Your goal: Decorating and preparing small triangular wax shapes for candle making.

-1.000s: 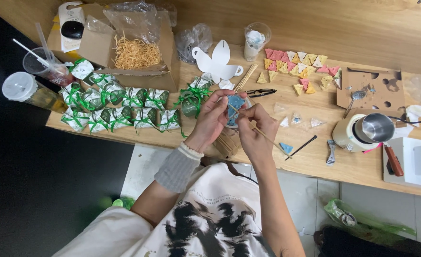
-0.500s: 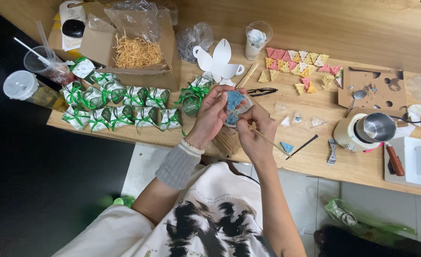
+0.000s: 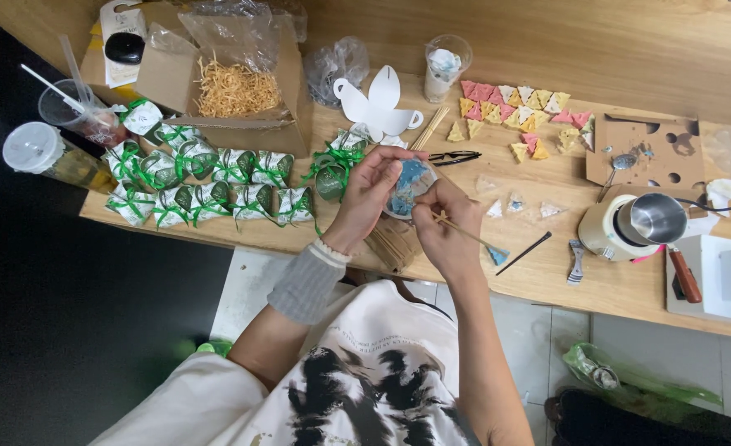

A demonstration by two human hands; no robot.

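Wooden boards make up the table [image 3: 497, 272], which runs across the view with a pale tiled floor below it. Over its near edge the left hand [image 3: 367, 195] is closed around a small round blue piece [image 3: 407, 187], fingers curled over its far side, thumb at the near side; the piece is held above the table, its flat face tilted up toward the camera. Touching it from the right, the right hand [image 3: 444, 225] pinches a thin wooden stick [image 3: 464, 235] between thumb and fingers. The stick's long axis runs from upper left to lower right, its upper end at the blue piece, its lower end pointing toward the table's near edge and bearing a blue tip. The two hands sit close together, touching at the piece.

Left of the hands lie rows of small green-ribboned packets [image 3: 208, 186]. Behind them stands an open cardboard box [image 3: 241, 83] of straw-coloured shreds. Farther right, coloured triangles [image 3: 518, 107] are scattered, black glasses [image 3: 454, 157] lie near more sticks, and a small metal pot [image 3: 634, 225] sits well apart to the right
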